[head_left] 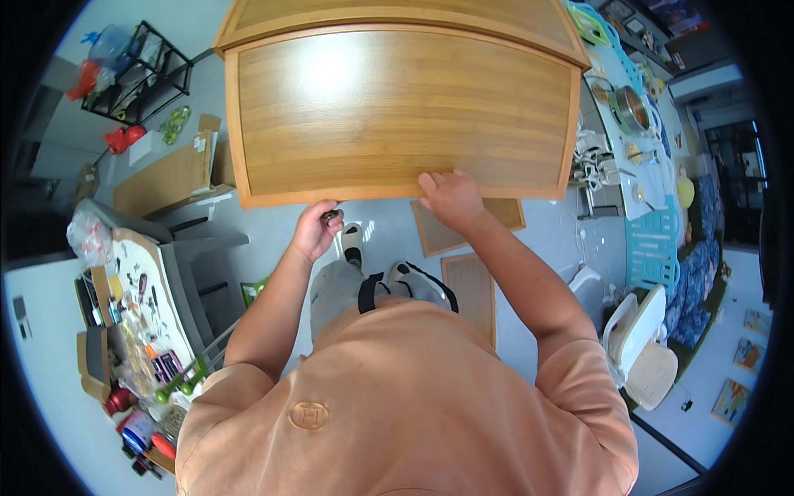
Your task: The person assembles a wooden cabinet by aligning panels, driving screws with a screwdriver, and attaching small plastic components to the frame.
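Note:
A large wooden panel (397,116) with a raised frame stands in front of me, filling the upper middle of the view. My right hand (449,198) rests on its lower edge, fingers gripping the frame. My left hand (316,231) sits just under the lower edge to the left, closed around a small dark tool or fitting (331,216). My feet in light shoes (353,245) show below on the grey floor.
Two smaller flat wooden panels (471,289) lie on the floor near my feet. A cluttered white table (141,314) with small items is at my left. Cardboard boxes (165,178) and a black rack (145,74) stand at far left. A long table (633,124) and light chairs (641,339) are at right.

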`<action>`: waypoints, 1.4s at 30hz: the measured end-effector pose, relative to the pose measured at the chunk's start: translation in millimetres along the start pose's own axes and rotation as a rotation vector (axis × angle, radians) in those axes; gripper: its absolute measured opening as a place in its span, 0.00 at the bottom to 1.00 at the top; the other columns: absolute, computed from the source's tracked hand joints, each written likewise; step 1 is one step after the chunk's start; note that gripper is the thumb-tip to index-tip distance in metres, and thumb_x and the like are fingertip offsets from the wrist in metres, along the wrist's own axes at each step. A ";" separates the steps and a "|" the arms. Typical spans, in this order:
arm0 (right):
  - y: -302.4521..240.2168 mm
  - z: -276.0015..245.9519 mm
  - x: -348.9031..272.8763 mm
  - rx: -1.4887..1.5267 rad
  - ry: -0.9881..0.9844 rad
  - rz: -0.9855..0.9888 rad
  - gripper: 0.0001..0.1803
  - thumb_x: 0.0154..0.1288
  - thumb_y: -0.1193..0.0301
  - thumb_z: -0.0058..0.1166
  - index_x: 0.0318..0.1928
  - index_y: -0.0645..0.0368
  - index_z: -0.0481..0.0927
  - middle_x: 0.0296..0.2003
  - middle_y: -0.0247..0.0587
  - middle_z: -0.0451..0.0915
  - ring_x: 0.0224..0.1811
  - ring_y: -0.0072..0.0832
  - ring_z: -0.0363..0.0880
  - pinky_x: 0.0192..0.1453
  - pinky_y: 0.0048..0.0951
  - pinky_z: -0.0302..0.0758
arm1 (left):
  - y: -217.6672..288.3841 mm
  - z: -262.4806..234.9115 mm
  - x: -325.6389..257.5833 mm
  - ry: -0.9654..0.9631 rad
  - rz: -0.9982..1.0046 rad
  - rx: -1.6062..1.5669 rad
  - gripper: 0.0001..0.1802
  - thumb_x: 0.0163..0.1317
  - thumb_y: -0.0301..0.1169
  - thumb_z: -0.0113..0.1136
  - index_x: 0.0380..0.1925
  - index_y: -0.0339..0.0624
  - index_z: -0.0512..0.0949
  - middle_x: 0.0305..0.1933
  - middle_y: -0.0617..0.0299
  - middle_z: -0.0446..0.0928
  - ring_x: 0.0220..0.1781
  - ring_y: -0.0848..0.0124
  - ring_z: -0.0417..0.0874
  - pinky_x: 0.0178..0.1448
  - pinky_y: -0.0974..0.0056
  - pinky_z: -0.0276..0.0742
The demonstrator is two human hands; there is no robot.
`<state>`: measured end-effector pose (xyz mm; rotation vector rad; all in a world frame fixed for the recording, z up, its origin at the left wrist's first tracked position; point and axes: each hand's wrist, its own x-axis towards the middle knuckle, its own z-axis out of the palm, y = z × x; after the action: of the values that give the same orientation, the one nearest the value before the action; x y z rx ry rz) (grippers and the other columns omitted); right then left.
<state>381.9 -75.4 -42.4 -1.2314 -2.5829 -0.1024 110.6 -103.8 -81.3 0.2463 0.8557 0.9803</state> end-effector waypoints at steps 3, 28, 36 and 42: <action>-2.3 -25.2 5.5 0.046 0.001 -0.033 0.17 0.44 0.64 0.61 0.30 0.54 0.67 0.20 0.36 0.74 0.24 0.32 0.75 0.31 0.34 0.68 | -5.3 25.2 -11.0 -0.122 -0.014 0.018 0.08 0.60 0.37 0.52 0.33 0.45 0.71 0.47 0.53 0.75 0.23 0.77 0.61 0.26 0.74 0.59; 7.3 -104.1 -30.4 1.249 0.207 0.762 0.02 0.57 0.73 0.49 0.30 0.58 0.72 0.18 0.26 0.65 0.19 0.17 0.62 0.23 0.20 0.61 | 23.5 178.1 -28.1 -0.251 0.114 0.082 0.25 0.69 0.44 0.36 0.47 0.29 0.67 0.45 0.50 0.73 0.46 0.65 0.76 0.50 0.64 0.74; -11.9 -59.9 -48.1 1.553 0.014 0.995 0.07 0.59 0.81 0.38 0.34 0.62 0.72 0.27 0.37 0.75 0.29 0.23 0.75 0.33 0.21 0.72 | 25.4 177.1 -30.1 -0.278 0.074 0.061 0.25 0.68 0.42 0.39 0.48 0.25 0.64 0.47 0.44 0.72 0.50 0.63 0.76 0.55 0.64 0.74; -35.9 -90.9 -27.1 1.692 0.290 0.913 0.14 0.65 0.76 0.43 0.49 0.68 0.70 0.43 0.49 0.77 0.43 0.33 0.79 0.46 0.27 0.76 | 31.8 175.8 -33.7 -0.277 0.043 0.035 0.25 0.68 0.41 0.39 0.48 0.24 0.63 0.49 0.42 0.71 0.52 0.61 0.75 0.56 0.63 0.74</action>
<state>390.2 -135.0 39.1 -1.1624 -0.8354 1.5028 210.0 -81.4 69.3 0.4213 0.6167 0.9461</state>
